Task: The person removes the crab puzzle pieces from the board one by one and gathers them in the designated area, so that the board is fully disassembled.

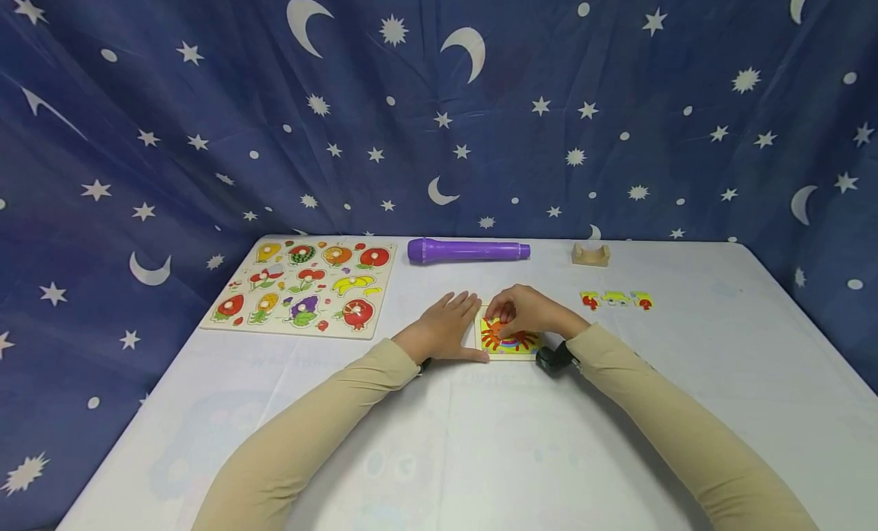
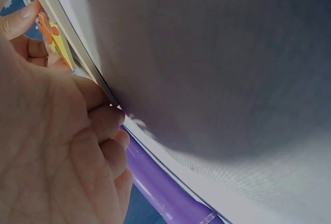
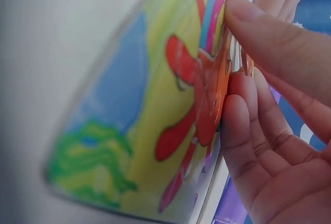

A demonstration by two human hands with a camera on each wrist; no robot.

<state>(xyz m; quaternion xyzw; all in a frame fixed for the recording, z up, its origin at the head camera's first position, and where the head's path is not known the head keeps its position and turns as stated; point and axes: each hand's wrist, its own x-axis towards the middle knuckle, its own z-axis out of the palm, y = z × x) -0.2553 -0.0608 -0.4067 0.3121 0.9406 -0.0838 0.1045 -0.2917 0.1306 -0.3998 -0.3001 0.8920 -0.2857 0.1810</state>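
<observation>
The right hand (image 1: 527, 310) pinches an orange-and-yellow piece (image 2: 50, 32) between thumb and fingers, over the crab board (image 1: 507, 357) on the desk (image 1: 480, 447). In the left wrist view this piece stands tilted to the board; whether its lower edge is seated cannot be told. The left hand (image 1: 446, 331) grasps nothing: its fingers lie spread along the board's left side, the thumb at the near left corner, apparently to steady it.

The work looks well advanced. The near part of the board already shows the crab's legs, a rainbow stripe, blue and green, so those parts seem to be in place. The right hand covers much of the far part, so how much is filled there cannot be seen. Three loose pieces (image 1: 616, 296) lie in a row to the right of the board, two with red claws and a middle one with eyes; by their pictures they appear to be the crab's top and are left to fit, along with the piece in hand.

Farther out, a fruit board (image 1: 284, 329) lies at the left, its places looking filled. A purple microphone (image 1: 469, 251) and a small wooden holder (image 1: 591, 254) rest near the desk's far edge, before a starry curtain (image 1: 521, 59).

No brand, label or writing can be read; faint marks on the white cover are too pale to make out.
</observation>
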